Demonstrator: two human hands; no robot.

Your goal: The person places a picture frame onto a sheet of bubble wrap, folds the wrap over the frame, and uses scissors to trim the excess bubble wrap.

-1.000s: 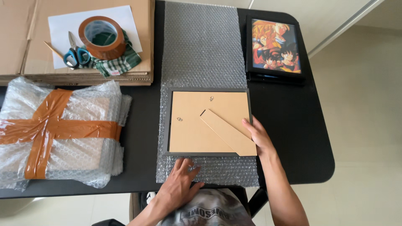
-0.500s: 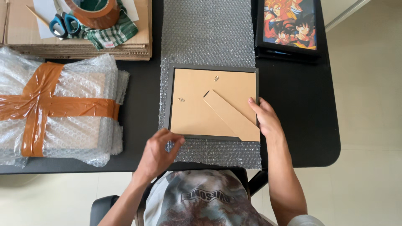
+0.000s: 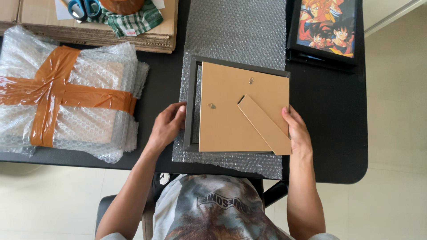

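A dark picture frame (image 3: pixel 192 89) lies face down on a sheet of bubble wrap (image 3: pixel 235 31), its brown cardboard back (image 3: pixel 227 115) and folding stand (image 3: pixel 264 125) facing up. My left hand (image 3: pixel 168 126) grips the frame's left edge. My right hand (image 3: pixel 297 131) holds its right edge beside the stand. The frame looks lifted a little and slightly turned over the wrap.
The black table (image 3: pixel 329 115) also carries a bubble-wrapped parcel bound with brown tape (image 3: pixel 66 93) at the left. Flat cardboard (image 3: pixel 89 35) with scissors (image 3: pixel 84 6), a tape roll (image 3: pixel 122 5) and a green checked cloth (image 3: pixel 135 20) lies behind it. A framed cartoon picture (image 3: pixel 327 26) sits at the far right.
My left hand moved from the table's front edge up to the frame's left side and took hold. The frame has risen and turned slightly. The view shifted toward me.
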